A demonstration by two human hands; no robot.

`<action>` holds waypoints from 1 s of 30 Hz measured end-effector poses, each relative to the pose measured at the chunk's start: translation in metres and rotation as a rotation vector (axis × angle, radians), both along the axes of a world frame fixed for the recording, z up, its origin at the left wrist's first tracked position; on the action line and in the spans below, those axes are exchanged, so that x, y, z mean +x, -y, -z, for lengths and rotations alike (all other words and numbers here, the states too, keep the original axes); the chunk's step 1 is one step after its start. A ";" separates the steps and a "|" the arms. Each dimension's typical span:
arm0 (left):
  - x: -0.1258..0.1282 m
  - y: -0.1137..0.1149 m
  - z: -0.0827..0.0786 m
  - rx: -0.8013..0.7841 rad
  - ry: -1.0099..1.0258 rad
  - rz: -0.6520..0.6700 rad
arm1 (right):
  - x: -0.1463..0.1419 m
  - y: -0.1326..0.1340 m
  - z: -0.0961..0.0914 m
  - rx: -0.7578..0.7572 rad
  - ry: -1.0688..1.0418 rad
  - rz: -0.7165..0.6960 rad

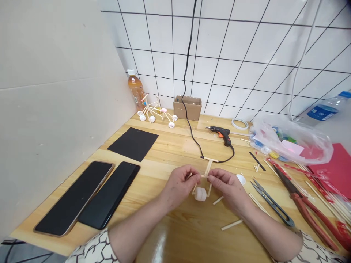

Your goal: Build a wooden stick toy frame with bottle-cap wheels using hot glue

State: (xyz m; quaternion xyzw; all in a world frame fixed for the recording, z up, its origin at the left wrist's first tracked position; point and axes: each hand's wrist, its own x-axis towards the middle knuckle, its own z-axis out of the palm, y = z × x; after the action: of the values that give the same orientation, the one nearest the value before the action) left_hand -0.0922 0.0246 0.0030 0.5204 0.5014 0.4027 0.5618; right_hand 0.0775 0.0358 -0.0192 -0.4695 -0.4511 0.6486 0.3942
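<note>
Stick frame [208,168] between left hand [179,186] and right hand [230,188], both pinching it with their fingertips, wheel [200,194] at its near end.

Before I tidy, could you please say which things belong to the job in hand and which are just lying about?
Likely job items: held stick frame, wheel, glue gun, snips, pliers.

Probably lying about: phones, amber bottle, blue-capped bottle.

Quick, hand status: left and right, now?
Left hand: closed, pinching a pale forked frame of thin wooden sticks.
Right hand: closed, pinching the same frame's opposite side.
</note>
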 end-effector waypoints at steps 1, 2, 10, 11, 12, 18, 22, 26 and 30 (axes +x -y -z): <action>0.000 0.000 0.000 0.012 -0.006 -0.017 | 0.000 0.000 0.001 0.005 0.005 0.003; 0.000 0.001 0.000 0.029 -0.013 -0.032 | 0.000 -0.001 0.001 0.009 0.009 0.006; -0.001 0.008 0.009 0.337 -0.177 -0.101 | -0.002 -0.001 -0.006 0.115 0.073 0.084; -0.001 0.009 0.010 0.419 -0.239 -0.094 | -0.003 -0.001 -0.008 0.126 0.072 0.087; -0.001 0.010 0.011 0.507 -0.305 -0.083 | -0.003 0.000 -0.010 0.134 0.069 0.084; 0.001 0.013 0.012 0.947 -0.561 -0.048 | -0.003 0.004 -0.010 0.116 0.031 0.065; 0.002 0.013 0.012 1.071 -0.669 -0.064 | -0.001 0.005 -0.006 0.090 -0.009 0.020; 0.002 0.013 0.017 1.184 -0.738 -0.065 | -0.003 0.005 -0.005 0.100 -0.043 0.006; 0.004 0.014 0.020 1.226 -0.738 -0.058 | -0.007 0.005 -0.005 0.060 -0.114 0.027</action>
State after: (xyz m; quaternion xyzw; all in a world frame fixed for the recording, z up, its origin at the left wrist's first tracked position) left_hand -0.0880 0.0107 -0.0172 0.8312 0.3558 0.4243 -0.0490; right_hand 0.0707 0.0307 -0.0139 -0.4259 -0.4409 0.6551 0.4416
